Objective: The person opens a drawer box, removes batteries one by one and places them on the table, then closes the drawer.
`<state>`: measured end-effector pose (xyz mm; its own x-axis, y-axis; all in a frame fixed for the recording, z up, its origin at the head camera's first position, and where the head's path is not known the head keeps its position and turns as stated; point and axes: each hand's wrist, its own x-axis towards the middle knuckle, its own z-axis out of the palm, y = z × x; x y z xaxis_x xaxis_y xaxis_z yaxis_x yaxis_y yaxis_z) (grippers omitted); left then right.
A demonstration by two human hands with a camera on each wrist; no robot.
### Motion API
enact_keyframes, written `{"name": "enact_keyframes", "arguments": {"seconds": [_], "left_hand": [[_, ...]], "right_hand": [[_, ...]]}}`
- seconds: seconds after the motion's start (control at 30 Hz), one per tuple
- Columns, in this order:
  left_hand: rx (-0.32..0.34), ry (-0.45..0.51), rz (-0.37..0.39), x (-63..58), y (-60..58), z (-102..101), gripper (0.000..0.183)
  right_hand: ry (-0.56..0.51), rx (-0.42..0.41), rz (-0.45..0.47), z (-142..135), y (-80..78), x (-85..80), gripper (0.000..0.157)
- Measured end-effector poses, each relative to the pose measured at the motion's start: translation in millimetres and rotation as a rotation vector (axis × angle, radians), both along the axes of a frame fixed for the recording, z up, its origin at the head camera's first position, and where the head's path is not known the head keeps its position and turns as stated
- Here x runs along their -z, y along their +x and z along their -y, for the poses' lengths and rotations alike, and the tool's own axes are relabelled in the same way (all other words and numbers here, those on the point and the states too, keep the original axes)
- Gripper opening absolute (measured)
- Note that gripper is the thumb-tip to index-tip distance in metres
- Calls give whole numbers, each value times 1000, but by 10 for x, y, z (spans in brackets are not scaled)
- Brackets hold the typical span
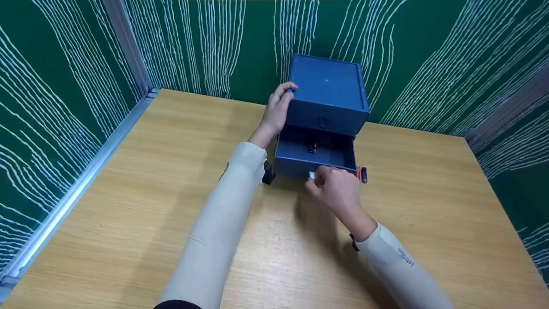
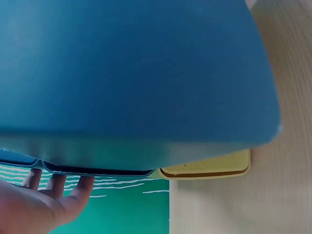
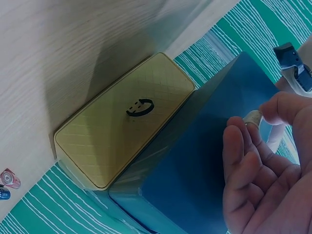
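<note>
Light wood-grain tabletop (image 1: 107, 201) carrying a drawer unit (image 1: 327, 86), blue above a yellow bottom drawer (image 3: 107, 146), standing near the far edge. To the unit's right lie two batteries, one red (image 1: 358, 172), one dark (image 1: 364, 175), side by side.

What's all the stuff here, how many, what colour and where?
Drawer chest: 1, mostly blue, on table
Top drawer: 1, blue, chest's top
Open drawer: 1, blue, chest's middle
Bottom drawer: 1, yellow, under it
Ring pulls: 2, dark, top and bottom drawers
Pale piece: 1, whitish, at open drawer's front
Small things: count unclear, dark, inside open drawer
Little cylinders: 2, reddish and dark, right of chest
Table: 1, light wood, underneath
Walls: 3, green and white, around table
Metal posts: 2, grey, back corners
Sleeves: 2, pale, forearms
Wrist gear: 2, black, wrists
Left hand: 1, bare, on chest's side
Right hand: 1, bare, pinching pale piece
</note>
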<state>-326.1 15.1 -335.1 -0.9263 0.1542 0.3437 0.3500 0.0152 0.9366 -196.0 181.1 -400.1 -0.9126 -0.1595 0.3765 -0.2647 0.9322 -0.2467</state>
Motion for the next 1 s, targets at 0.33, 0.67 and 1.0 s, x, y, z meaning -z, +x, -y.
{"name": "enact_keyframes", "arguments": {"seconds": [0.33, 0.67, 1.0], "left_hand": [[18, -9, 34, -2, -12, 22, 28], [125, 20, 92, -20, -39, 94, 29], [122, -13, 139, -12, -47, 108, 27]], "right_hand": [[-10, -23, -24, 16, 81, 20, 17], [21, -16, -50, 17, 143, 40, 17], [19, -12, -32, 8, 224, 55, 16]]}}
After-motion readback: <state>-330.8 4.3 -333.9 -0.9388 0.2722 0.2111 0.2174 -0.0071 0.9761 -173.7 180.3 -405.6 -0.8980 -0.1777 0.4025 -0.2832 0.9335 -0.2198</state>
